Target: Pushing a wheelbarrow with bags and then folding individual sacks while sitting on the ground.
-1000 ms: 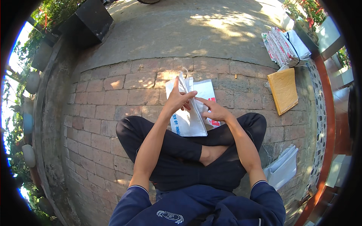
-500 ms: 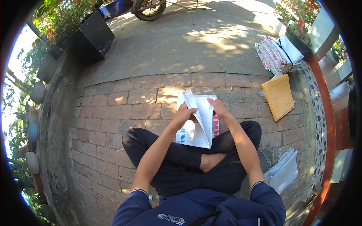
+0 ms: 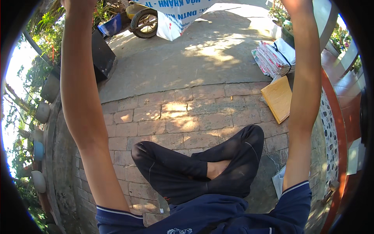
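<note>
Both my arms are stretched up and apart toward the upper edge of the head view. Between them hangs an unfolded white woven sack (image 3: 180, 15) with blue print, held up in the air; only its lower part shows. My left hand (image 3: 79, 4) is at the top left and my right hand (image 3: 297, 5) at the top right. Their fingers are mostly cut off by the frame edge, but the sack hangs from between them, its held edges out of sight. My crossed legs (image 3: 175, 171) in dark trousers rest on the brick paving.
At right lies a strapped stack of folded sacks (image 3: 274, 58), with a folded yellow sack (image 3: 278, 99) nearer me. A pale folded sack (image 3: 278, 183) is partly hidden behind my right arm. A wheel (image 3: 144, 24), a black planter (image 3: 104, 56) and plants stand at the far left.
Both hands have gone from in front of my lap up to the top edge, spreading wide apart. The folded white sack went up with them and has opened out.
</note>
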A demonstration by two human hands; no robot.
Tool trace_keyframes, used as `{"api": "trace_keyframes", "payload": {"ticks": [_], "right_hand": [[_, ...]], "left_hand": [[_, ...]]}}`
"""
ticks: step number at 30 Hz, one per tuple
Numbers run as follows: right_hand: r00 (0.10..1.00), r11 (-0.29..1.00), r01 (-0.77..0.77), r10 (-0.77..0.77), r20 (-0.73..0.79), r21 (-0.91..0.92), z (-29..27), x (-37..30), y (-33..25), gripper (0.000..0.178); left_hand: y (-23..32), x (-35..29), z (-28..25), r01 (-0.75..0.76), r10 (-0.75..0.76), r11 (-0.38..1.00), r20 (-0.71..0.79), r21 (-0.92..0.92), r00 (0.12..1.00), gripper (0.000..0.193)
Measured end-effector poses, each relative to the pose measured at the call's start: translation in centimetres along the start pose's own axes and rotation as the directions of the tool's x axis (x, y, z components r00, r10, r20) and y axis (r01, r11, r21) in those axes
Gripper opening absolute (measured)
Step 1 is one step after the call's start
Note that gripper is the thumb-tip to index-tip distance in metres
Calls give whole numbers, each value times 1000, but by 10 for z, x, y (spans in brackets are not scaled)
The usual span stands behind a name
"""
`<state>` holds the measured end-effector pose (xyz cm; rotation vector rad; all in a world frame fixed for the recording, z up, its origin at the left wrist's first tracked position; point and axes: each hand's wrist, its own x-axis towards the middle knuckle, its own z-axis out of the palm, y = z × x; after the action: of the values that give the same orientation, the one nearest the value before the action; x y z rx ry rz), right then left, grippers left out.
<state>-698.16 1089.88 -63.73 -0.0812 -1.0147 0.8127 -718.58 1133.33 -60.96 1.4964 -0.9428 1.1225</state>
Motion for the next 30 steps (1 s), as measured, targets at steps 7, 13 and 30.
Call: {"api": "trace_keyframes", "payload": {"ticks": [7, 13, 30], "right_hand": [[837, 618, 28, -445, -320, -785, -70, -132, 74, 33], [622, 521, -484, -361, -695, -703, -104, -275, 163, 23], [267, 576, -775, -76, -961, -261, -120, -426, 224, 24]], "left_hand": [[29, -122, 113, 214, -170, 976, -715, -30, 678, 26], [11, -323, 131, 567, -501, 770, -828, -292, 254, 31], [17, -485, 195, 458, -616, 698, -788, -551, -11, 34]]}}
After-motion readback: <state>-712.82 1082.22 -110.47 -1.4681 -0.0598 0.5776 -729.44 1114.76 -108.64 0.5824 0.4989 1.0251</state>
